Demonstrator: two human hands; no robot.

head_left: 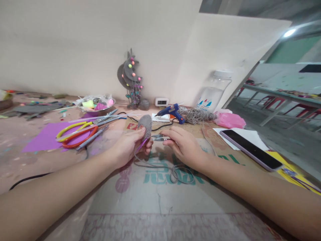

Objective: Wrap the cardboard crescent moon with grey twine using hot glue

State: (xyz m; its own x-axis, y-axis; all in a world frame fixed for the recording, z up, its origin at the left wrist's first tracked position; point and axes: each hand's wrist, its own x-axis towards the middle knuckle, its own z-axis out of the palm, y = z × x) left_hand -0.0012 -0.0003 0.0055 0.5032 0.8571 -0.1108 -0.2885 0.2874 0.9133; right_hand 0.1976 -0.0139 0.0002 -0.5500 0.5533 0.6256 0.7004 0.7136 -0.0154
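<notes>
Left hand closed, pinching grey piece above cardboard. Grey top looks done; purple bit low down looks bare. Right hand curled round small pliers, tips by piece; cannot tell if touching. Yarn tail loose, seems uncut.

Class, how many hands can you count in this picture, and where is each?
2: the left hand, left of centre, holding a grey piece; and the right hand, right of centre, holding a small metal tool.
</notes>
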